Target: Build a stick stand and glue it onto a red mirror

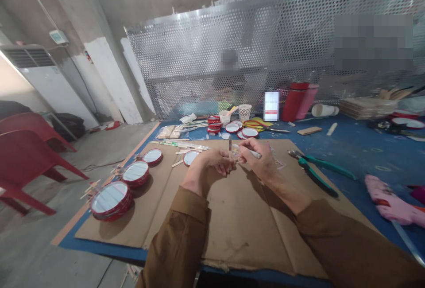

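Note:
My left hand (pixel 217 160) is closed around a small wooden stick piece (pixel 229 144) that stands up from its fingertips. In my right hand (pixel 257 155) a white pen-like tube (pixel 253 153) is pinched, its tip close to the stick piece. Both hands are almost touching above the cardboard sheet (pixel 239 217). Behind my left wrist lies a round white disc with a red rim (pixel 191 158), beside thin wooden sticks (pixel 178 163). Small pinkish bits (pixel 279 162) lie past my right hand.
Red-rimmed drum shapes (pixel 111 201) line the left side. Green-handled pliers (pixel 317 175) and a pink glue gun (pixel 387 199) lie right. Paper cups (pixel 245 112), a lit phone (pixel 272 106) and a red bottle (pixel 295 102) stand at the back by a perforated metal screen (pixel 199 53).

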A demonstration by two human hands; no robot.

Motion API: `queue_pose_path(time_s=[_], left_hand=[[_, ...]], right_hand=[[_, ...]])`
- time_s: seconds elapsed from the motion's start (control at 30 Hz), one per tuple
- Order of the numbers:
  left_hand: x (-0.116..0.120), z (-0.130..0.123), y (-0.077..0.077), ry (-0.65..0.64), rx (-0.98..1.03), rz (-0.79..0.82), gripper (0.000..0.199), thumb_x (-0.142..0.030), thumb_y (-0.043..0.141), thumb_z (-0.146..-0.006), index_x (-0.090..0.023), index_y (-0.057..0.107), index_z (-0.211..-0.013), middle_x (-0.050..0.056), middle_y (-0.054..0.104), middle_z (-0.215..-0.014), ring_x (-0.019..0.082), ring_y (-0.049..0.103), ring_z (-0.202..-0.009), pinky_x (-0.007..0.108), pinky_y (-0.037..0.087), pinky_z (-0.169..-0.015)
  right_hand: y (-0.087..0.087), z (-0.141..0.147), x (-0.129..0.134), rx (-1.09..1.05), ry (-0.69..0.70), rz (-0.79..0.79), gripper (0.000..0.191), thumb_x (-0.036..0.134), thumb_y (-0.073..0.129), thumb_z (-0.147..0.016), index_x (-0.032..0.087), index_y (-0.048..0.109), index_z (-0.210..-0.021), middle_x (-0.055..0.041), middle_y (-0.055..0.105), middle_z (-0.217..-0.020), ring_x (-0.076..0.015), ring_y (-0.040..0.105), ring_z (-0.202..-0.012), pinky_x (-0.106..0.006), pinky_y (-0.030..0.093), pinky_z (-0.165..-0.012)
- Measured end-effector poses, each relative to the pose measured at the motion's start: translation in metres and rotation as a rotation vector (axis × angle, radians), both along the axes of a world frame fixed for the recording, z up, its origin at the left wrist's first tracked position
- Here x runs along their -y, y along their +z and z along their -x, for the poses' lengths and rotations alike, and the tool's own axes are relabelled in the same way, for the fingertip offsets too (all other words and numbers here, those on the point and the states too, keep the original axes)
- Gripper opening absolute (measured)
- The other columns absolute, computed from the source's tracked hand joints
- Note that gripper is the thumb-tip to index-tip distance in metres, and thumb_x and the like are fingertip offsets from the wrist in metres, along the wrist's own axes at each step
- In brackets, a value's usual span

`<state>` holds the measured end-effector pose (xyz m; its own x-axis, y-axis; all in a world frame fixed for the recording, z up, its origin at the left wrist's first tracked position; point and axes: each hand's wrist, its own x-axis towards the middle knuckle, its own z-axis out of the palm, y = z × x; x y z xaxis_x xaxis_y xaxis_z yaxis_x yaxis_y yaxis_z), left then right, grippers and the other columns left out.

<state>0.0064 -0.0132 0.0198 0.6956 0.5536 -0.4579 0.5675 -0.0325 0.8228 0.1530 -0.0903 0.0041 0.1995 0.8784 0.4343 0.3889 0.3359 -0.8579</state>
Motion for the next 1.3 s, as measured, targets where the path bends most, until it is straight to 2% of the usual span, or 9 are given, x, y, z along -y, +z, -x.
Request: queue_pose_path(time_s=[0.4, 0.63, 1.0, 1.3], left_hand=[[0.0016, 0.0002, 0.0015, 0.002, 0.008, -0.015, 0.034, -0.044, 0.066, -0.079, -0.012, 0.06, -0.07, -0.002, 0.06, -0.053, 0.008, 0.058, -0.047, 0.02, 0.044, -0.053], [0.0016, 0.001, 0.0022, 0.004, 0.004, -0.012, 0.024, -0.022, 0.052, -0.089, -0.012, 0.061, -0.07, -0.001, 0.061, -0.055, 0.009, 0.059, -0.047, 0.023, 0.046, -0.057], [0.0011, 0.0018, 0.0026, -0.016, 0.004, -0.009, 0.028, -0.037, 0.06, -0.085, -0.012, 0.062, -0.074, -0.001, 0.061, -0.055, 0.008, 0.059, -0.049, 0.022, 0.045, -0.058], [0.002, 0.0017, 0.0023, -0.016, 0.029, -0.001, 0.022, -0.029, 0.057, -0.086, -0.012, 0.063, -0.074, -0.002, 0.061, -0.056, 0.008, 0.059, -0.049, 0.02, 0.044, -0.053]], right_hand=[[-0.0023, -0.001, -0.0003, 0.068, -0.003, -0.002, 0.018, 0.039, 0.052, -0.082, 0.022, 0.057, -0.08, 0.0013, 0.059, -0.056, -0.0143, 0.056, -0.05, -0.025, 0.046, -0.051], [-0.0004, -0.0002, 0.0, 0.072, -0.01, -0.006, 0.021, 0.042, 0.052, -0.082, 0.021, 0.057, -0.081, -0.0005, 0.062, -0.062, -0.0161, 0.06, -0.056, -0.025, 0.047, -0.053], [0.0003, 0.0003, 0.0002, 0.028, -0.011, -0.022, 0.023, 0.042, 0.052, -0.083, 0.02, 0.057, -0.082, -0.0001, 0.061, -0.062, -0.0142, 0.057, -0.052, -0.025, 0.046, -0.053], [0.0029, 0.0016, 0.0018, 0.005, -0.017, -0.044, 0.021, 0.041, 0.053, -0.082, 0.021, 0.056, -0.082, 0.0009, 0.059, -0.063, -0.0137, 0.056, -0.052, -0.026, 0.047, -0.052]])
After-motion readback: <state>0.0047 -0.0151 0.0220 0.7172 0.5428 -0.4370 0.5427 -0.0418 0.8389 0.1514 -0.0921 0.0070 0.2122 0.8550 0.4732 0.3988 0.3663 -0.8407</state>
